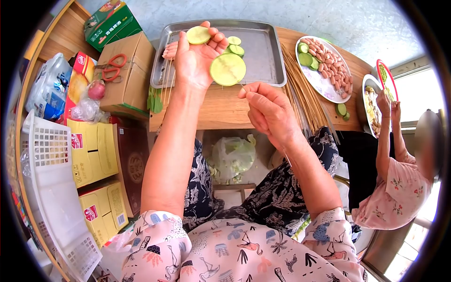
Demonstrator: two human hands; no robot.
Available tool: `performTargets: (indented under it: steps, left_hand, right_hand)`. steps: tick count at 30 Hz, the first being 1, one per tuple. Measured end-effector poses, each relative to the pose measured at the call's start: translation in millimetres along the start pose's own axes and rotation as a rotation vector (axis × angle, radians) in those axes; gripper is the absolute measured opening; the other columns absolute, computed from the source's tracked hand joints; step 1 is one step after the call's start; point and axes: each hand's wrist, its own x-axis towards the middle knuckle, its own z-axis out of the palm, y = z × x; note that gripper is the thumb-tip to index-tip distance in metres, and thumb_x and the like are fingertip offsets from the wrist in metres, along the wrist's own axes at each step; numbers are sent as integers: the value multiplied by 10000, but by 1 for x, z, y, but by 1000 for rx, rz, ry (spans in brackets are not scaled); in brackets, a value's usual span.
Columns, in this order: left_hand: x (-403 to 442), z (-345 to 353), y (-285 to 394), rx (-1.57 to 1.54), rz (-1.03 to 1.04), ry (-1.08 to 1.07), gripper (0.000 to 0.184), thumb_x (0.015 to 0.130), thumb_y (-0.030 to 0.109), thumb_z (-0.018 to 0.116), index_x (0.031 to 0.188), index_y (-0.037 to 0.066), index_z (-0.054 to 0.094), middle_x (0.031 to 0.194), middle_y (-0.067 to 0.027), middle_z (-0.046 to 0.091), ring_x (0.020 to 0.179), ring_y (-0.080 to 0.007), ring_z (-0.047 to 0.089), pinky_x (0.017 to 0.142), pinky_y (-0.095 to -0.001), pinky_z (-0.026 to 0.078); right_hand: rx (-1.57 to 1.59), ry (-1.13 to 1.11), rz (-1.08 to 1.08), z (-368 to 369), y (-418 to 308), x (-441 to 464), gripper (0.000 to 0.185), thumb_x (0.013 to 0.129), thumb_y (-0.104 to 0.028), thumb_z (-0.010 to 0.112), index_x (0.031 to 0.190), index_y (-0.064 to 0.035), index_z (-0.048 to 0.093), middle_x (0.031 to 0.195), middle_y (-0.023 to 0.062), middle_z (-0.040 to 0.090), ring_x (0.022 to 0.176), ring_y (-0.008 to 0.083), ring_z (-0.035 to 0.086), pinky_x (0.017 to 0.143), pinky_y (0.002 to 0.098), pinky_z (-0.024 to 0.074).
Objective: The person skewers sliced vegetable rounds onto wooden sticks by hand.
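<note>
My left hand (195, 61) is palm up over the metal tray (263, 51), fingers curled around a round pale-green vegetable slice (198, 35). In a pinch, my right hand (270, 105) holds a thin skewer (244, 88). A larger round green slice (228, 69) is at the skewer's upper end, beside my left palm. Behind it on the tray lie several smaller green slices (236, 50). Pink sausages on sticks (169, 50) rest at the tray's left side, partly hidden by my left hand.
Many loose bamboo skewers (300, 89) lie right of the tray, beside an oval plate (324, 91) of sausage pieces and green slices. Another person (394, 183) at the right holds a red-rimmed basket (389, 80) over a bowl. Boxes (124, 70) and a white plastic rack (56, 183) stand left.
</note>
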Motion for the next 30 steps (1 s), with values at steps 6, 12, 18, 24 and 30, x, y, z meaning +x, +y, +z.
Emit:
performTargets:
  steps: [6, 12, 18, 24, 30]
  left_hand:
    - [-2, -2, -2, 34, -8, -57, 560, 1008, 432, 190, 1137, -22, 490, 957, -135, 546, 888, -248, 518, 891, -395, 460]
    - [-5, 2, -11, 72, -9, -34, 521, 1011, 416, 208, 1147, -5, 482, 946, -123, 541, 890, -241, 518, 891, -398, 462]
    - [-5, 6, -14, 140, 9, -11, 509, 1010, 415, 220, 1141, -1, 483, 936, -117, 537, 872, -237, 516, 889, -401, 464]
    - [-9, 10, -21, 86, -23, -15, 502, 1008, 416, 224, 1127, 2, 484, 900, -107, 525, 846, -230, 507, 885, -403, 464]
    - [-11, 15, -21, 89, -2, 38, 483, 1007, 406, 238, 1112, 6, 487, 879, -100, 507, 826, -233, 500, 874, -406, 461]
  right_hand:
    - [-4, 13, -18, 0, -3, 0, 136, 950, -136, 484, 944, -36, 576, 517, -80, 369, 414, 21, 299, 395, 199, 216]
    - [5, 22, -30, 2, -5, 1, 137, 951, -130, 480, 938, -26, 568, 513, -78, 370, 403, 23, 288, 387, 201, 209]
    - [6, 37, -35, 3, -2, 2, 146, 959, -142, 475, 967, -23, 559, 489, -70, 349, 380, 27, 255, 389, 194, 204]
    - [27, 43, -66, 5, 4, 5, 149, 961, -137, 470, 961, -20, 562, 489, -67, 356, 377, 26, 261, 376, 192, 209]
    - [49, 35, -83, 4, 6, 7, 126, 943, -116, 476, 935, -15, 552, 507, -61, 376, 390, 27, 288, 367, 204, 216]
